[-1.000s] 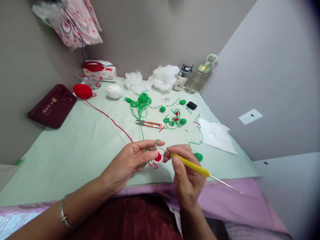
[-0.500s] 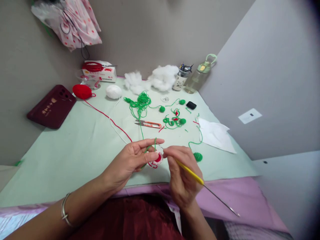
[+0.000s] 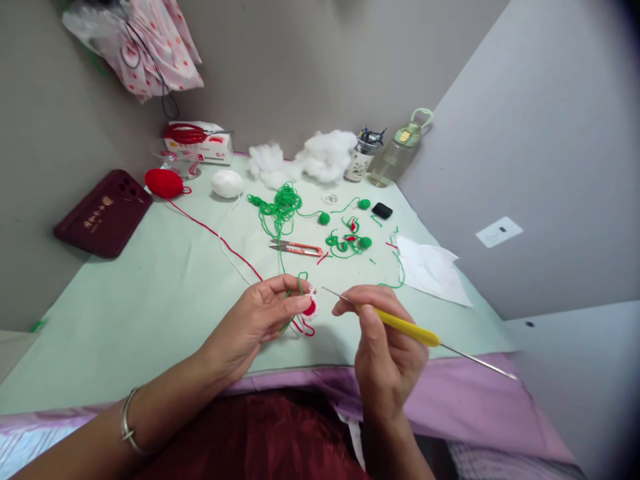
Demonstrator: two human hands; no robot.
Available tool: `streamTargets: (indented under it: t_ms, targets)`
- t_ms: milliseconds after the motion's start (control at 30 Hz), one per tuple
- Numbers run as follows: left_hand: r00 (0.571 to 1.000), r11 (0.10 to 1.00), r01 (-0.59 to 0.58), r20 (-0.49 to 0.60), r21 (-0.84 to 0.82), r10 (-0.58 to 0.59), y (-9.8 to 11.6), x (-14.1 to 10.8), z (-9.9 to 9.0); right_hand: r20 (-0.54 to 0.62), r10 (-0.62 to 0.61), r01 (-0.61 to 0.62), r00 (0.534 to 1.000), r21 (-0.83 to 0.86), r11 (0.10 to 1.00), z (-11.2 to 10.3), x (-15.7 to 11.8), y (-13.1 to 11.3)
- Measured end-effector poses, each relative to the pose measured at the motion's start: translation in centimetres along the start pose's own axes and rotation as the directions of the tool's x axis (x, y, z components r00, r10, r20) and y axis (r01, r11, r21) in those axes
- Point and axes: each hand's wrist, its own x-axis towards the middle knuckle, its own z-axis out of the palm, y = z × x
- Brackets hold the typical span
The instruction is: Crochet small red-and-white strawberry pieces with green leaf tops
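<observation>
Between the thumb and fingers of my left hand (image 3: 263, 313) is a small round crochet piece (image 3: 311, 307), red in the middle with a white edge. Red tails hang below it, and a loop of green yarn (image 3: 303, 275) stands up by the fingertips. My right hand (image 3: 387, 347) grips a crochet hook (image 3: 405, 326) by its yellow handle. The hook's thin metal tip points left, a little apart from the crochet piece. Green yarn runs from my left hand up to a loose green tangle (image 3: 283, 208). Orange thread snips (image 3: 299, 249) lie beyond my hands.
A red yarn ball (image 3: 164, 183) and a white yarn ball (image 3: 227, 184) sit at the back left, near a dark red phone (image 3: 105, 213). White stuffing (image 3: 327, 157), a pen cup (image 3: 360, 160) and a water bottle (image 3: 397, 157) stand along the back. White paper (image 3: 435, 270) lies right.
My right hand has moved right with the crochet hook, and its tip has come away from the crochet piece. My left index finger has bent in, and the piece has shifted slightly left.
</observation>
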Motion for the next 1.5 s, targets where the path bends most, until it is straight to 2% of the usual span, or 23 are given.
streamTargets:
  t_ms: [100, 300, 967, 1267, 1500]
  targets:
    - [1.0, 1.0, -0.009, 0.006, -0.014, 0.009, 0.02, 0.11, -0.08, -0.028, -0.051, 0.051, 0.998, -0.002, 0.999, 0.04, -0.03, -0.35]
    - [1.0, 1.0, -0.021, 0.006, 0.005, 0.021, 0.11, 0.2, -0.01, 0.131, -0.031, 0.036, 0.991, -0.038, 0.999, -0.34, -0.16, -0.83]
    - [0.999, 0.998, -0.033, 0.007, 0.047, 0.032, 0.01, 0.13, 0.09, 0.169, -0.027, 0.043, 0.985, -0.089, 0.995, -0.65, -0.3, -0.69]
    - [0.999, 0.996, -0.048, -0.007, 0.075, 0.048, -0.11, 0.17, 0.14, 0.221, -0.118, 0.151, 0.968, -0.138, 0.979, -0.72, -0.45, -0.51]
    - [1.0, 0.996, -0.022, 0.016, 0.082, 0.021, -0.37, 0.13, 0.12, 0.233, -0.039, 0.055, 0.972, -0.062, 0.997, -0.39, -0.56, -0.04]
